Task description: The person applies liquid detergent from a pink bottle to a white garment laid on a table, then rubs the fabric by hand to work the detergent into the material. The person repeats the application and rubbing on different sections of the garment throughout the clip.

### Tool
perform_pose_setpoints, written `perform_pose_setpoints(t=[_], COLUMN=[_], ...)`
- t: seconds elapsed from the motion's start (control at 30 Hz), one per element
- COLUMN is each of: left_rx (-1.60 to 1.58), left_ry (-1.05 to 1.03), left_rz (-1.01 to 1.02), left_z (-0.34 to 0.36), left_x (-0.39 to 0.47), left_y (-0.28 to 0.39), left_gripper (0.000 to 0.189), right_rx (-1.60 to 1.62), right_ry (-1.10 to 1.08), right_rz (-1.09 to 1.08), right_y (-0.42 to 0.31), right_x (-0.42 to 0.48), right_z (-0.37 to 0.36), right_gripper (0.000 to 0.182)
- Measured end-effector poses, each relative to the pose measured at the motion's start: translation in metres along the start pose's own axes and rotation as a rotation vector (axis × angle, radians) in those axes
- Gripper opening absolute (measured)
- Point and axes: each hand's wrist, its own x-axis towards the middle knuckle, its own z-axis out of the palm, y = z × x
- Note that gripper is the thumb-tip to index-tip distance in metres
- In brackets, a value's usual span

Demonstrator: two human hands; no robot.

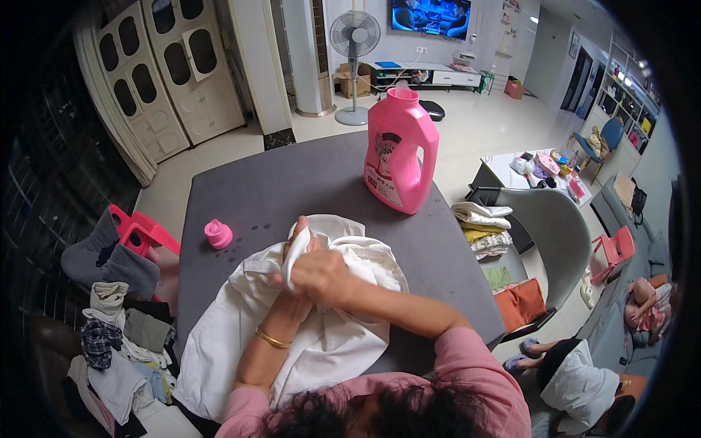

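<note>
A white cotton garment (224,328) lies bunched across the grey table in front of me, part of it draped toward my body. My right hand (323,276) is closed in a fist on a fold of it. Just behind that fist, my left hand (300,232), thumb up, has a strip of the same fabric across its palm, and its lower fingers are mostly hidden. A gold bangle (273,339) circles my left wrist. Beyond the garment stands an uncapped pink detergent bottle (402,153). Its pink cap (218,235) rests on the table to the left, beside damp spots.
Piled clothes (120,350) and a red plastic chair (145,230) flank the table's left side. At the right, a grey chair (553,241) holds folded clothes (484,230). Two people sit along the sofa (597,323). A standing fan (355,41) is beyond the table.
</note>
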Motion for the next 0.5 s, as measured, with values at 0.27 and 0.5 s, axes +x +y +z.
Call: perform_pose_setpoints(t=[0.27, 0.5], left_rx=[-0.017, 0.017], left_ry=[0.232, -0.055], left_rz=[-0.037, -0.046], left_z=[0.008, 0.0], left_x=[0.0, 0.0], left_y=[0.006, 0.017], left_gripper=[0.029, 0.028], right_rx=[0.08, 0.055], right_ry=[0.015, -0.079], right_rz=[0.046, 0.1], right_y=[0.0, -0.006], right_x=[0.003, 0.0], right_z=[0.002, -0.001], right_gripper=[0.015, 0.009])
